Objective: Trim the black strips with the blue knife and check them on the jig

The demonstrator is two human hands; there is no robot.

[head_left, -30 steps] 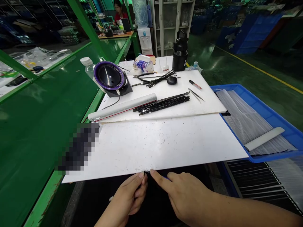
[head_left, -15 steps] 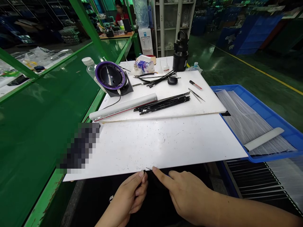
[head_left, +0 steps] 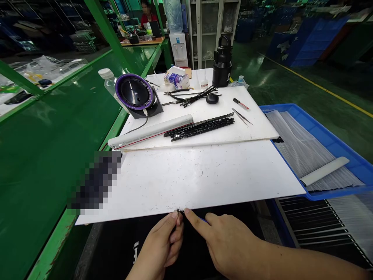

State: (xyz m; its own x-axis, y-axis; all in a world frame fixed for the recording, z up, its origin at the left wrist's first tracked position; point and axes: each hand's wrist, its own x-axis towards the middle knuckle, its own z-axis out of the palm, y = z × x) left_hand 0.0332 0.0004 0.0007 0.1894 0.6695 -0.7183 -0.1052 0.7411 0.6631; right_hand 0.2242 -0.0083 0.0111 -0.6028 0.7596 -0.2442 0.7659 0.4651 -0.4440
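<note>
At the front edge of the white board (head_left: 221, 175), my left hand (head_left: 163, 237) is closed, thumb and forefinger pinching a small dark piece (head_left: 178, 210). My right hand (head_left: 224, 237) is closed just to the right, its index finger stretched toward the left fingertips. A thin pointed tool (head_left: 182, 211) shows beyond that fingertip and meets the dark piece or lies very close to it. My right hand covers most of the tool, so its exact kind cannot be made out. Small dark crumbs dot the board above both hands.
On a white foam slab (head_left: 256, 128) lie black strips (head_left: 204, 128), a long white shell (head_left: 151, 132), tweezers (head_left: 241, 116) and a black case (head_left: 212, 98). A purple-rimmed fan (head_left: 135, 92) stands left, a black flask (head_left: 222, 64) behind. A blue crate (head_left: 317, 136) borders the right.
The right index fingertip has come slightly left and down, and the tool's tip has closed in on the piece in my left hand. My left hand has shifted slightly right.
</note>
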